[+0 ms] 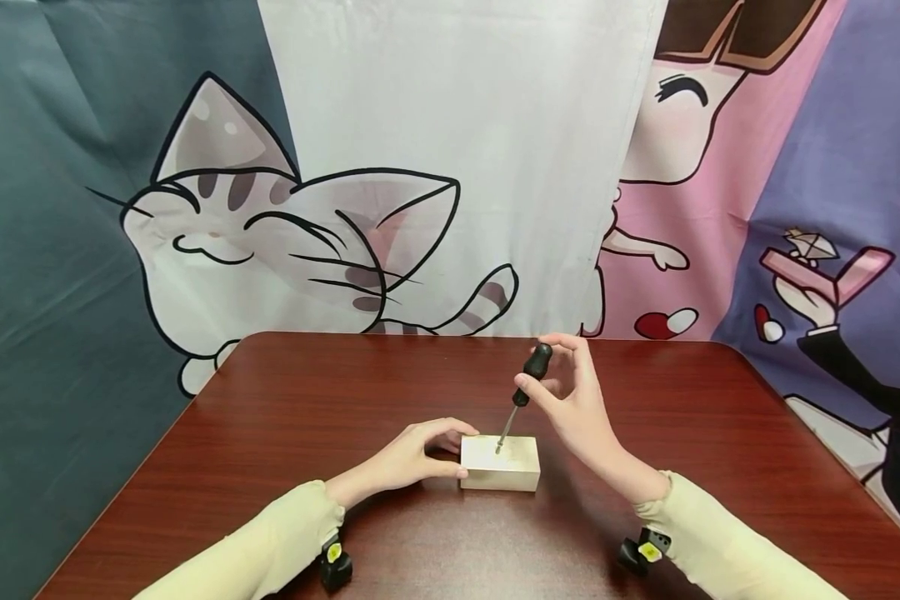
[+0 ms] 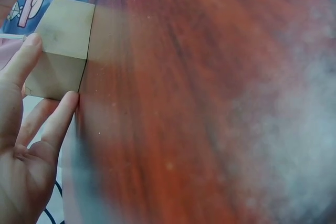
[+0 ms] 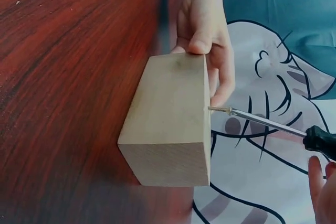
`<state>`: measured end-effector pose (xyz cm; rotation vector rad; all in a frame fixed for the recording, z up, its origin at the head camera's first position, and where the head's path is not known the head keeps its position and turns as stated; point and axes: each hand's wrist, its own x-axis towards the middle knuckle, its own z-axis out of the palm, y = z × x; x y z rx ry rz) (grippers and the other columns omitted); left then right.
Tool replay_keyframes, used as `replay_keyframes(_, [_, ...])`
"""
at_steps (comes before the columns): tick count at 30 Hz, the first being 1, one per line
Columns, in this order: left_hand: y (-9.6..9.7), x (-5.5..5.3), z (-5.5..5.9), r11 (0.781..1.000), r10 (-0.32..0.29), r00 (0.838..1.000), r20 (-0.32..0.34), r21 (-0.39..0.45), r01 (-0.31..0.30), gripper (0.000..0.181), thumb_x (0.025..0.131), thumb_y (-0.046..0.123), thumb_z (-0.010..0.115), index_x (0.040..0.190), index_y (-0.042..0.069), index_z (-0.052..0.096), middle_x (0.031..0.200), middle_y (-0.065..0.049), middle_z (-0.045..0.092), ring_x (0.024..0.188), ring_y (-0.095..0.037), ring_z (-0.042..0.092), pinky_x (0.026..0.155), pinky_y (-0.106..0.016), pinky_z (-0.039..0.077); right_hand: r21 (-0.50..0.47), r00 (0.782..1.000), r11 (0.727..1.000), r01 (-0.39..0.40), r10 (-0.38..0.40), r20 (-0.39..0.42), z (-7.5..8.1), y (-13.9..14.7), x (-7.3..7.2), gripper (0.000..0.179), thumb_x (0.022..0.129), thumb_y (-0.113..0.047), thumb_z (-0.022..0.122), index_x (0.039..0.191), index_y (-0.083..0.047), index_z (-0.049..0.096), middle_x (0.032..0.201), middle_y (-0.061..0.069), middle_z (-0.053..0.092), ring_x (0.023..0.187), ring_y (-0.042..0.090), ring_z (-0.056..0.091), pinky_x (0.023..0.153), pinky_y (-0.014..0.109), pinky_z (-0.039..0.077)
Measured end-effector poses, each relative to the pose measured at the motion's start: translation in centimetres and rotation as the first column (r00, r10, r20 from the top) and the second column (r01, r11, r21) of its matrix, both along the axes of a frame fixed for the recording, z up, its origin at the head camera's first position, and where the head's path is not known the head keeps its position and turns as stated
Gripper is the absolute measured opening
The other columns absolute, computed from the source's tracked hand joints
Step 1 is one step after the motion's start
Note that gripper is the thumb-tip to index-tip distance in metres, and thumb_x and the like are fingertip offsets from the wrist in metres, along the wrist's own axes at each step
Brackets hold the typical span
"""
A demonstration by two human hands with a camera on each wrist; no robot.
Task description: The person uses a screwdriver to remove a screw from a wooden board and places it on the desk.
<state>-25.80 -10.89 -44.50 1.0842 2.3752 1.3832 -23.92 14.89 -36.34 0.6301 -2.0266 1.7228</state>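
A pale wooden block (image 1: 499, 480) lies on the table, a screw (image 3: 218, 109) standing out of its top face. My left hand (image 1: 412, 457) holds the block's left end, thumb at the near corner and fingers at the far side; the left wrist view shows fingertips of this hand (image 2: 31, 145) against the block (image 2: 65, 27). Above the block, my right hand (image 1: 581, 417) pinches the black handle of a screwdriver (image 1: 537, 361) between thumb and fingers. The tilted screwdriver's metal shaft (image 3: 268, 121) runs down, its tip meeting the screw head.
The reddish-brown table (image 1: 330, 375) extends on all sides of the block. Behind its far edge hangs a cloth backdrop (image 1: 450, 100) printed with a cartoon cat and figures. Small black devices (image 1: 336, 567) sit at both wrists, below pale yellow sleeves (image 1: 270, 533).
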Motion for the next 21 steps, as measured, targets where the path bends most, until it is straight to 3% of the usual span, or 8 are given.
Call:
replay_keyframes(2, [0.00, 0.02, 0.00, 1.000, 0.000, 1.000, 0.002, 0.000, 0.000, 0.052, 0.081, 0.028, 0.081, 0.128, 0.026, 0.060, 0.117, 0.004, 0.070, 0.105, -0.007, 0.068, 0.096, -0.028, 0.054, 0.014, 1.000, 0.999, 0.029, -0.029, 0.011, 0.01, 0.10, -0.04, 0.053, 0.085, -0.001, 0.074, 0.129, -0.006, 0.045, 0.102, -0.001, 0.059, 0.075, 0.006, 0.061, 0.058, 0.019, 0.053])
replay_keyframes(6, [-0.02, 0.04, -0.01, 1.000, 0.005, 1.000, 0.001, -0.001, -0.005, 0.052, 0.081, 0.029, 0.081, 0.128, 0.027, 0.060, 0.117, 0.005, 0.070, 0.105, -0.007, 0.068, 0.096, -0.028, 0.054, 0.032, 1.000, 0.999, -0.004, 0.003, 0.019, 0.27, 0.36, -0.09, 0.050, 0.086, 0.000, 0.074, 0.127, -0.004, 0.046, 0.095, 0.002, 0.060, 0.062, 0.009, 0.066, 0.052, 0.020, 0.049])
replay_keyframes(10, [-0.06, 0.11, -0.02, 1.000, 0.010, 1.000, 0.001, -0.006, -0.010, 0.051, 0.082, 0.030, 0.081, 0.128, 0.028, 0.060, 0.117, 0.006, 0.070, 0.106, -0.007, 0.068, 0.096, -0.028, 0.054, 0.048, 1.000, 0.998, -0.027, 0.028, -0.004, 0.46, 0.33, 0.00, 0.049, 0.086, 0.001, 0.073, 0.126, -0.003, 0.046, 0.094, -0.001, 0.062, 0.062, 0.009, 0.067, 0.054, 0.020, 0.050])
replay_keyframes(13, [-0.05, 0.17, -0.06, 1.000, 0.011, 1.000, 0.000, -0.003, -0.011, 0.050, 0.082, 0.031, 0.081, 0.128, 0.028, 0.060, 0.117, 0.006, 0.070, 0.106, -0.007, 0.068, 0.096, -0.028, 0.054, 0.054, 0.999, 0.998, -0.033, 0.034, -0.020, 0.54, 0.32, 0.10, 0.048, 0.086, 0.002, 0.073, 0.127, -0.003, 0.049, 0.099, -0.006, 0.065, 0.074, 0.006, 0.068, 0.061, 0.019, 0.053])
replay_keyframes(18, [-0.01, 0.17, -0.08, 1.000, 0.013, 1.000, -0.009, 0.002, -0.013, 0.050, 0.082, 0.031, 0.081, 0.128, 0.027, 0.060, 0.116, 0.005, 0.070, 0.105, -0.008, 0.068, 0.096, -0.029, 0.054, 0.053, 0.994, 0.993, -0.104, 0.106, -0.037, 0.69, 0.32, 0.24, 0.046, 0.091, 0.001, 0.067, 0.134, -0.008, 0.054, 0.114, -0.004, 0.071, 0.105, 0.012, 0.069, 0.087, 0.023, 0.057])
replay_keyframes(21, [0.02, 0.16, -0.06, 1.000, 0.014, 1.000, -0.003, 0.003, -0.014, 0.051, 0.082, 0.030, 0.081, 0.128, 0.028, 0.060, 0.117, 0.005, 0.070, 0.105, -0.007, 0.068, 0.096, -0.030, 0.054, 0.040, 0.983, 0.983, -0.180, 0.182, -0.039, 0.69, 0.21, 0.31, 0.045, 0.095, 0.003, 0.059, 0.139, -0.007, 0.050, 0.118, 0.000, 0.069, 0.107, 0.016, 0.069, 0.089, 0.029, 0.058])
